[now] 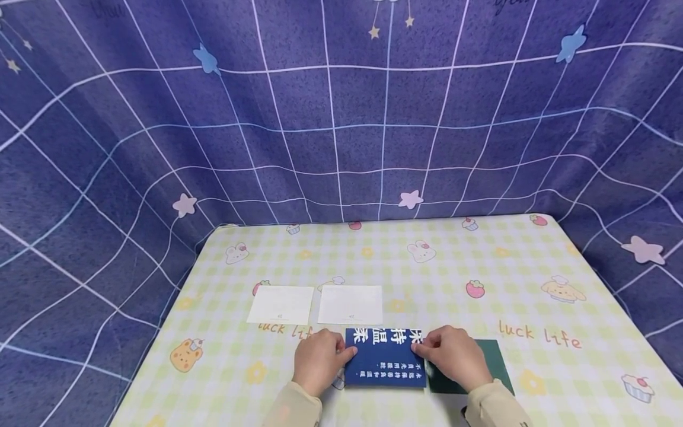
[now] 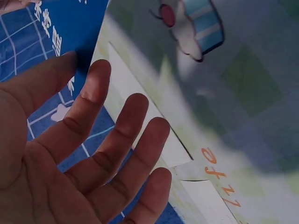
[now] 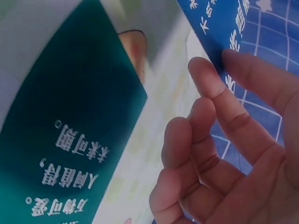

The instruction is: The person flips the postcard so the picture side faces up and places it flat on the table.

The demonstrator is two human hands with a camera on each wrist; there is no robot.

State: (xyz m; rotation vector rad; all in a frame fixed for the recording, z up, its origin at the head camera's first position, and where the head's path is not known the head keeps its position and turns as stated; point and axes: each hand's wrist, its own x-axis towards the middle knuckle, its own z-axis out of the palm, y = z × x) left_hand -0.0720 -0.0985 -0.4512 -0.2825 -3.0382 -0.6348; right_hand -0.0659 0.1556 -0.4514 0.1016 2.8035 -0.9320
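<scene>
A dark blue card (image 1: 384, 356) with white Chinese characters is held up over the table between both hands. My left hand (image 1: 318, 360) pinches its left edge between thumb and forefinger. In the left wrist view, the other fingers of that hand are spread away from the blue card (image 2: 84, 28). At the opposite edge, my right hand (image 1: 456, 357) pinches the card with thumb and forefinger, its remaining fingers bent. A dark green card (image 1: 497, 362) with white characters lies on the table, partly hidden beneath the right hand.
Two white cards, a left one (image 1: 280, 304) and a right one (image 1: 350, 304), lie side by side beyond the left hand. The tablecloth (image 1: 427, 273) is pale green checked with cartoon prints. A blue curtain (image 1: 357, 148) with a grid pattern hangs around the table.
</scene>
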